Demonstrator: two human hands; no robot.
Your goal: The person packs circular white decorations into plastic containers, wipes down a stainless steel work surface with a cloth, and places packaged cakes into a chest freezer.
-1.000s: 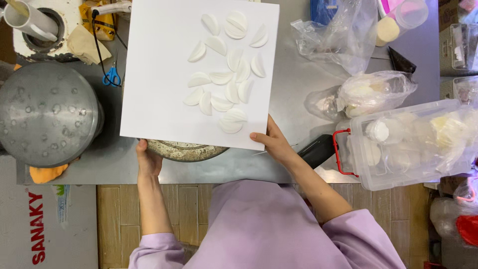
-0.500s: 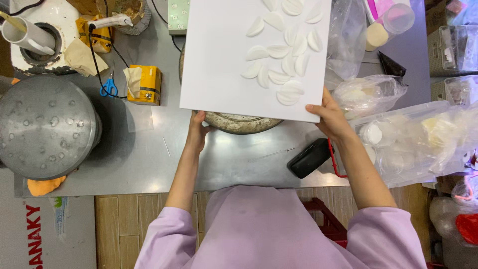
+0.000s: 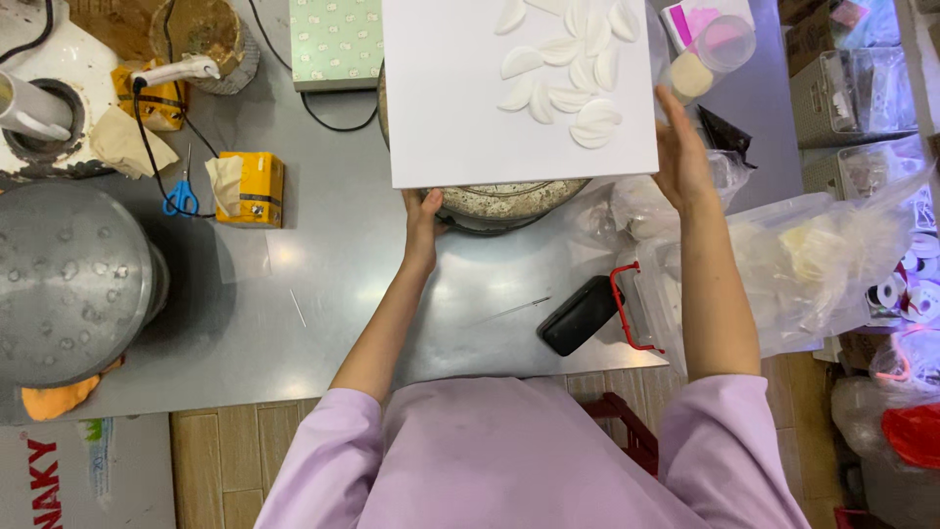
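- Left hand [image 3: 423, 227] grips the near edge of a white square board [image 3: 460, 118], thumb on top, fingers hidden beneath; closed on the board.
- Right hand [image 3: 682, 157] lies flat against the board's right edge, fingers extended upward and palm pressing inward; it braces rather than pinches.
- Judgement: the two-sided hold keeps the board level so the loose pieces on it do not slide.
- White petal-shaped pieces [image 3: 568, 73] lie in a cluster on the board's far right part, just left of the right hand's fingers. Material cannot be told.
- Board hovers over a round, crusted turntable-like stand [image 3: 509, 201], whose rim shows just beyond the left hand's thumb; contact between board and stand cannot be told.
- Near the right forearm: a black oblong case [image 3: 580, 314] on the table, and a clear bin with a red latch [image 3: 636, 304], bagged goods inside.
- Beyond the right hand: a clear tub with pink contents [image 3: 720, 44].
- Well left of the left hand: a yellow box [image 3: 253, 188], blue-handled scissors [image 3: 181, 199], and a large dented metal dome [image 3: 69, 284].
- Surface: grey stainless table [image 3: 323, 304], glossy, showing reflections. A thin pin-like item lies near the left forearm.
- Room: wood-look floor at the near table edge; cluttered shelving and bags to the right. Person wears lilac sleeves.
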